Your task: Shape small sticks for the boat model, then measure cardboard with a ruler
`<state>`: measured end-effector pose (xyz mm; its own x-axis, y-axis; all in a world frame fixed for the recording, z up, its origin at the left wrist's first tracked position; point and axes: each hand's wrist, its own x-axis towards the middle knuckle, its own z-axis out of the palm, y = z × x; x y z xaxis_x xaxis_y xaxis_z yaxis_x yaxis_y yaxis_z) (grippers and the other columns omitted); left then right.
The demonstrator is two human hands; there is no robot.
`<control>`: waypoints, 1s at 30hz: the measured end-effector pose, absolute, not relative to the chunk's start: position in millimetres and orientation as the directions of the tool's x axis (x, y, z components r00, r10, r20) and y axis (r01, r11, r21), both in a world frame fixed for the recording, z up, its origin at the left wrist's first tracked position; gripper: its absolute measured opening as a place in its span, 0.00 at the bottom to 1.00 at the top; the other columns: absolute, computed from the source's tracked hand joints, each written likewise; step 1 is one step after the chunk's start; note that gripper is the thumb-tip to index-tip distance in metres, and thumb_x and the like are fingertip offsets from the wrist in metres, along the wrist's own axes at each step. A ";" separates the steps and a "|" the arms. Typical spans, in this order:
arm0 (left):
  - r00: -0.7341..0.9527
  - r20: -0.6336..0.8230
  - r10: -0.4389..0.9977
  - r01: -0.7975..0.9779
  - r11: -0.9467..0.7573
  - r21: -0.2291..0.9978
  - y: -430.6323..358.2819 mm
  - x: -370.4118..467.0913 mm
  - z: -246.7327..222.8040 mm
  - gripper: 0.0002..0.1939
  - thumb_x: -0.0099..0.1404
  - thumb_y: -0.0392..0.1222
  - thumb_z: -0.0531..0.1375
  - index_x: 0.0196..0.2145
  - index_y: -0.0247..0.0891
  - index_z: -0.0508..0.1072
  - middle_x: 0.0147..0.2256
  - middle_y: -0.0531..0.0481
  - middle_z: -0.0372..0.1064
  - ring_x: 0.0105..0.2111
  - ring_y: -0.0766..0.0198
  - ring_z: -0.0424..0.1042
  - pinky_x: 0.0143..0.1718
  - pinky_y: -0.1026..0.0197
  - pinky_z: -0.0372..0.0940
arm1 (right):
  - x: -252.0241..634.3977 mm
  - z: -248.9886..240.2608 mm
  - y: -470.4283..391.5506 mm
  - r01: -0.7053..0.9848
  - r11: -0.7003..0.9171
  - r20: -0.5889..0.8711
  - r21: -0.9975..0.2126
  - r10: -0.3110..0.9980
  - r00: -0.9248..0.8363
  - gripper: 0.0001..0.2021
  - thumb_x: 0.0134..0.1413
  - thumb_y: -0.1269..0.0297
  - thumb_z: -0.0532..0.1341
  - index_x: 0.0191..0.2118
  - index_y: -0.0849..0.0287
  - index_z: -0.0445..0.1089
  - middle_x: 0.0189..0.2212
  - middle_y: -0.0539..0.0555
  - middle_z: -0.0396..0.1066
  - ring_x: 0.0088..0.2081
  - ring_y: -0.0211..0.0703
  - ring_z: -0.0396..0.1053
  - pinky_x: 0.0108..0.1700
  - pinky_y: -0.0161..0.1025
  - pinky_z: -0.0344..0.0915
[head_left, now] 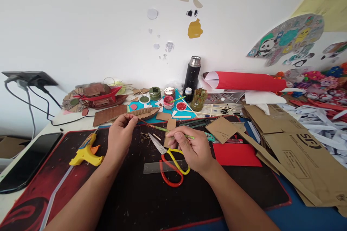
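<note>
My right hand grips a thin green paintbrush like a pen, its bristle end pointing left toward my other hand. My left hand is closed in a pinch on something small and thin that I cannot make out, close to the brush tip. Behind the fingers lies a curved brown cardboard piece. Scissors with one red and one yellow handle rest below the brush, across a clear ruler. Farther back stand a pink-red paint jar, a lid of red paint and a green paint jar.
A yellow glue gun and a phone lie at left. Behind stands a black thermos beside a red paper roll. Folded cardboard and red card occupy the right; a small cardboard boat sits back left.
</note>
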<state>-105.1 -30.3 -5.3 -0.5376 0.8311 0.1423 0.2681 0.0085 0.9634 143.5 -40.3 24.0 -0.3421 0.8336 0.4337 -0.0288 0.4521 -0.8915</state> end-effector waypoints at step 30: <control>-0.527 0.027 0.849 -0.038 -0.056 0.998 -25.6 -97.4 -1.3 0.08 0.57 0.45 0.69 0.26 0.40 0.76 0.27 0.53 0.68 0.30 0.63 0.64 0.36 0.60 0.60 | 141.9 23.9 -42.5 0.000 0.429 0.397 -0.903 0.837 -0.376 0.17 0.78 0.54 0.56 0.46 0.55 0.80 0.34 0.55 0.81 0.33 0.41 0.78 0.37 0.38 0.76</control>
